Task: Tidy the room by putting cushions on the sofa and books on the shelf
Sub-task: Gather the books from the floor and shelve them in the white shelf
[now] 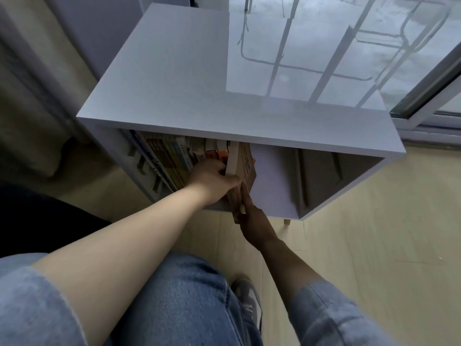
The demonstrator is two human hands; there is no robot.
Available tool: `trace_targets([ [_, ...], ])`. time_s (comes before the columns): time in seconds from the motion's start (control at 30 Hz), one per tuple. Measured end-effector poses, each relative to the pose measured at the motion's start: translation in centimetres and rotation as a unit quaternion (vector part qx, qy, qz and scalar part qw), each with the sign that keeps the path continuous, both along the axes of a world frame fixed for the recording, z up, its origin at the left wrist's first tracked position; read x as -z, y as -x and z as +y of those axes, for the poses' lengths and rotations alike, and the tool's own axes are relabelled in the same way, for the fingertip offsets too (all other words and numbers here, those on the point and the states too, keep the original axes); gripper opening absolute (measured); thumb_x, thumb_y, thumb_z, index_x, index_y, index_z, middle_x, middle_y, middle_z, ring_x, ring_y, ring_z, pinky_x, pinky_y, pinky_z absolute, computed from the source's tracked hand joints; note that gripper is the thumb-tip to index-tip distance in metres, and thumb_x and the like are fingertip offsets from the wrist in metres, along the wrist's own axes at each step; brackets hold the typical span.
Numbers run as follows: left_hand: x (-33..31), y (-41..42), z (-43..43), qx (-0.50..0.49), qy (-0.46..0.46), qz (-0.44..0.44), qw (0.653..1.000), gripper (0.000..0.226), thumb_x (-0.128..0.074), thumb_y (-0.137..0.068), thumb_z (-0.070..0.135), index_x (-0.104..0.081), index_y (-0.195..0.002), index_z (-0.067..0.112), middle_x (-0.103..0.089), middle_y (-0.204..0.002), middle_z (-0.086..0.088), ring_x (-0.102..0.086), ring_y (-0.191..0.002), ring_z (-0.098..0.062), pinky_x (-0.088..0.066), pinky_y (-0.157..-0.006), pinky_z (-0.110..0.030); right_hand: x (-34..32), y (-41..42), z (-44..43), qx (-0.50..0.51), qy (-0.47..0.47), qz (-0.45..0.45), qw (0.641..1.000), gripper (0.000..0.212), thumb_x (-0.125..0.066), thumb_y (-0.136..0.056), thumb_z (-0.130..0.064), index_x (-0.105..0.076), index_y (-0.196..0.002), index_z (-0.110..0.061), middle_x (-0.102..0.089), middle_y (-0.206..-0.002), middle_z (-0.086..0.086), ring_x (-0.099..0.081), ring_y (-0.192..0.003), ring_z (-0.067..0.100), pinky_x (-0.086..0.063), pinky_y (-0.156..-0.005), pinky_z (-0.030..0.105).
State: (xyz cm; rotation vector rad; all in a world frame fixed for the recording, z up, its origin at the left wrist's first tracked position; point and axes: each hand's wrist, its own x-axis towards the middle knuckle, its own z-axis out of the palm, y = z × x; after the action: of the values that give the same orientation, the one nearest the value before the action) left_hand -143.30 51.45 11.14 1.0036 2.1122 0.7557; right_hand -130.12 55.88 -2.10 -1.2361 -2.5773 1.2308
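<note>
Book (245, 168) stands in shelf (274, 142) beside other books (172, 158); left hand (212, 182) grips it, right hand (253, 222) holds its lower edge.

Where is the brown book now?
Head view, centre: brown book in the shelf, right of the book row, held by left hand and right hand.

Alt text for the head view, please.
The left hand and right hand hold a brown book at the front of a white shelf, beside a row of books. The left grips its upper part, the right its lower edge.
</note>
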Motion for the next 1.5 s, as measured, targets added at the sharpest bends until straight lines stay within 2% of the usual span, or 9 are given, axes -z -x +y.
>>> trace_targets([
  [0.1,0.0,0.3,0.1,-0.040,0.004,0.013,0.999,0.035,-0.065,-0.086,0.032,-0.071,-0.090,-0.001,-0.071,-0.089,-0.019,-0.069,-0.082,-0.031,-0.058,-0.079,-0.042,0.0,0.4,0.6,-0.004,-0.010,-0.001,1.000,0.081,-0.047,-0.099,-0.010,0.013,-0.151,-0.025,-0.062,-0.121,0.021,-0.063,-0.102,0.031,-0.051,-0.092,0.041],
  [0.4,0.2,0.3,0.2,-0.072,-0.039,0.021,0.996,0.046,-0.064,-0.087,0.038,-0.069,-0.080,-0.007,-0.071,-0.081,-0.022,-0.069,-0.078,-0.034,-0.057,-0.077,-0.046,0.0,1.3,1.8,0.001,-0.015,0.002,1.000,0.075,-0.046,-0.100,-0.012,0.006,-0.153,-0.023,-0.060,-0.123,0.022,-0.062,-0.104,0.033,-0.051,-0.093,0.039],
  [0.63,0.7,0.4,0.4,-0.061,-0.037,0.040,0.997,0.047,-0.059,-0.089,0.041,-0.070,-0.075,-0.003,-0.071,-0.077,-0.018,-0.068,-0.074,-0.030,-0.056,-0.078,-0.041,0.0,1.9,2.6,0.017,-0.005,0.010,1.000,0.072,-0.045,-0.100,-0.013,0.001,-0.154,-0.023,-0.058,-0.127,0.022,-0.060,-0.108,0.033,-0.050,-0.093,0.039],
  [0.83,1.5,0.6,0.0,-0.050,-0.002,0.053,0.997,0.030,-0.062,-0.090,0.033,-0.074,-0.089,0.005,-0.072,-0.087,-0.011,-0.067,-0.082,-0.022,-0.054,-0.081,-0.033,0.7,2.7,3.5,0.047,0.018,0.041,0.998,0.072,-0.046,-0.100,-0.016,0.000,-0.153,-0.035,-0.056,-0.130,0.020,-0.060,-0.109,0.033,-0.052,-0.092,0.047],
  [0.97,1.8,0.5,-0.1,-0.053,0.010,0.052,0.997,0.025,-0.061,-0.090,0.028,-0.073,-0.089,0.006,-0.072,-0.088,-0.009,-0.067,-0.083,-0.020,-0.054,-0.080,-0.032,0.8,3.2,3.7,0.061,0.049,0.046,0.996,0.064,-0.039,-0.098,-0.049,-0.007,-0.152,-0.039,-0.058,-0.126,0.018,-0.062,-0.106,0.032,-0.052,-0.092,0.048],
  [1.07,2.2,0.3,-0.2,-0.056,0.022,0.041,0.997,0.019,-0.063,-0.089,0.026,-0.073,-0.090,0.010,-0.071,-0.089,-0.005,-0.066,-0.085,-0.019,-0.055,-0.081,-0.033,0.4,3.5,4.0,0.094,0.093,0.080,0.988,0.066,-0.027,-0.087,-0.071,-0.040,-0.140,-0.033,-0.064,-0.114,0.010,-0.063,-0.103,0.028,-0.051,-0.095,0.048],
  [1.13,2.3,0.3,-0.2,-0.051,0.030,0.045,0.997,0.016,-0.063,-0.089,0.026,-0.072,-0.090,0.013,-0.071,-0.090,-0.004,-0.066,-0.086,-0.018,-0.055,-0.080,-0.031,0.2,3.5,4.0,0.109,0.101,0.081,0.986,0.052,-0.028,-0.093,-0.064,-0.047,-0.130,-0.032,-0.065,-0.105,0.008,-0.063,-0.096,0.023,-0.051,-0.094,0.048],
  [1.2,2.2,0.4,-0.2,-0.048,0.034,0.045,0.997,0.015,-0.062,-0.089,0.024,-0.072,-0.088,0.013,-0.071,-0.089,-0.003,-0.066,-0.085,-0.018,-0.054,-0.079,-0.029,0.5,3.4,3.9,0.085,0.074,0.058,0.992,0.044,-0.038,-0.101,-0.041,-0.032,-0.143,-0.031,-0.064,-0.111,0.011,-0.063,-0.097,0.025,-0.053,-0.091,0.046],
  [1.5,1.3,0.1,-0.6,-0.040,0.044,0.054,0.997,0.018,-0.059,-0.090,0.018,-0.074,-0.086,0.008,-0.072,-0.088,-0.006,-0.065,-0.084,-0.019,-0.050,-0.075,-0.025,-0.2,2.4,4.2,0.051,0.006,0.062,0.997,0.072,-0.050,-0.099,-0.020,-0.005,-0.155,-0.026,-0.059,-0.126,0.021,-0.063,-0.106,0.033,-0.052,-0.092,0.046],
])
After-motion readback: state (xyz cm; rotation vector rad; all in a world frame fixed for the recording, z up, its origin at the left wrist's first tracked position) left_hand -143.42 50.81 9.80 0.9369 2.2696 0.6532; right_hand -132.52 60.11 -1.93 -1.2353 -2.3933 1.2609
